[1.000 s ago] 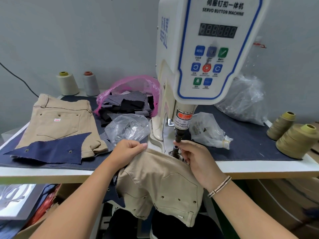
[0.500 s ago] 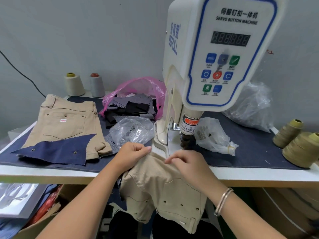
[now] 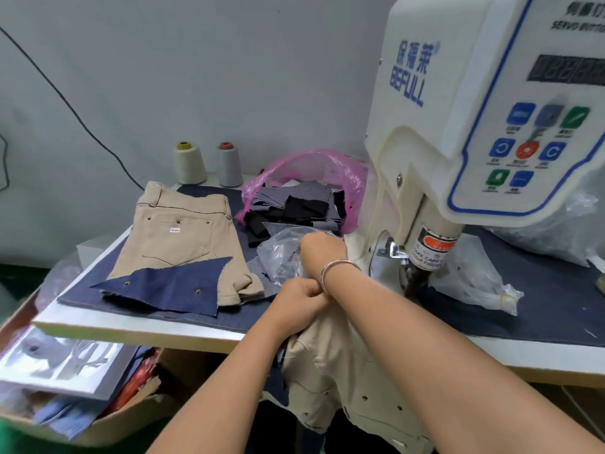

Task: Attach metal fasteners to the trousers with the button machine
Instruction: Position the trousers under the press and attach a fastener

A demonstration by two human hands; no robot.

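Note:
Beige trousers point(image 3: 330, 365) hang over the table's front edge below the white servo button machine point(image 3: 458, 93). My left hand point(image 3: 301, 304) grips a bunch of their fabric at the edge. My right hand point(image 3: 322, 249) crosses above the left and reaches into a clear plastic bag point(image 3: 278, 257) left of the machine. Its fingers curl down into the bag and the fingertips are hidden. The machine's press head point(image 3: 425, 253) stands to the right of both hands with nothing under it that I can see.
Another pair of beige trousers point(image 3: 176, 237) and a navy scrap point(image 3: 170, 290) lie on the left of the table point(image 3: 131, 329). A pink bag point(image 3: 314, 168) of dark fabric pieces and two thread cones point(image 3: 189, 163) stand behind. A further clear bag point(image 3: 474, 276) lies right of the press head.
My right hand has left the trousers at the press head and moved left and back into the clear bag. The left hand keeps its grip; the view has swung left.

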